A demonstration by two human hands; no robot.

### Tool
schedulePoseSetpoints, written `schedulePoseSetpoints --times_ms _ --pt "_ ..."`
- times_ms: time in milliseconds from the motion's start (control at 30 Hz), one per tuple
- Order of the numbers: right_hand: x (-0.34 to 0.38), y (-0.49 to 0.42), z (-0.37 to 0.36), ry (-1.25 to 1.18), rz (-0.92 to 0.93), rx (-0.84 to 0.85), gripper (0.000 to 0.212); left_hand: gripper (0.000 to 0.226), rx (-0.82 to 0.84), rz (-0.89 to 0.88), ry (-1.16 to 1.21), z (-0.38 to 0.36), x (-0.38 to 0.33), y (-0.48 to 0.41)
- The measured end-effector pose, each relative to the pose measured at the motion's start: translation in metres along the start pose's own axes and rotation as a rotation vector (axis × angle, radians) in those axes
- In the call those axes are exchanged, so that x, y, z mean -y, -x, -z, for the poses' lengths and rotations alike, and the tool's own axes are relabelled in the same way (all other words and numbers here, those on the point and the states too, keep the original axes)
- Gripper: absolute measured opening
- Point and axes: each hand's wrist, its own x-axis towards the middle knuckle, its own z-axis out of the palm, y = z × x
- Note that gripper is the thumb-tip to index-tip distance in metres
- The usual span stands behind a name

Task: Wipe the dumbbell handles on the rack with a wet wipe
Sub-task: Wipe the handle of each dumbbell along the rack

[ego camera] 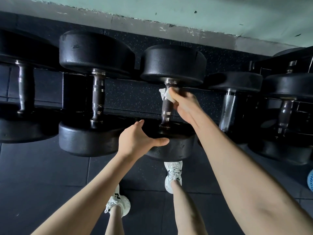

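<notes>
A black rack runs across the view, carrying a row of black round-headed dumbbells with their handles pointing away from the person. The middle dumbbell is the one being worked on. Its heads are matte black and scuffed. Its handle is dark knurled steel with bright rings near the nearer end and a polished collar at the far head. Left of the middle dumbbell sits a larger dumbbell with a similar knurled bar. To the right sits a smaller one with a smooth, shiny bar. Below the middle dumbbell, dark rubber floor tiles show the person's white sneakers. Far to its right, at the frame edge, part of a blue basket peeks in, and its contents cannot be seen. The left hand lies spread on the middle dumbbell's near head, fingers straight and thumb stretched along the rim, gripping nothing. The right hand curls its fingers around the far part of the handle, just under the far head. It presses a white wet wipe around the bar, with a corner of the wipe sticking out to the left.
</notes>
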Motion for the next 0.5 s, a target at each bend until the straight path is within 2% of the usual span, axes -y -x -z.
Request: schedulePoseSetpoints --times_ms 100,200,233,333,433,500 --pt "-0.014 0.011 0.009 0.125 -0.107 -0.028 0.021 0.106 0.010 0.015 -0.008 0.002 -0.003 0.001" --pt "-0.022 0.018 0.015 0.233 -0.135 0.001 0.012 0.106 0.010 0.030 -0.020 0.003 -0.006 0.002" --pt "-0.022 0.019 0.017 0.311 -0.138 0.020 0.014 0.106 0.008 0.036 -0.023 0.003 -0.006 0.001" --pt "-0.019 0.025 0.019 0.750 -0.136 0.052 0.026 0.108 0.019 0.041 -0.047 0.003 -0.004 -0.001" --pt "-0.017 0.032 0.010 0.892 -0.079 -0.053 0.021 0.107 0.048 0.024 -0.083 0.006 -0.005 0.001" --pt "-0.020 0.038 0.002 0.916 -0.033 -0.225 0.022 0.101 0.075 0.033 -0.041 0.010 -0.004 0.001"
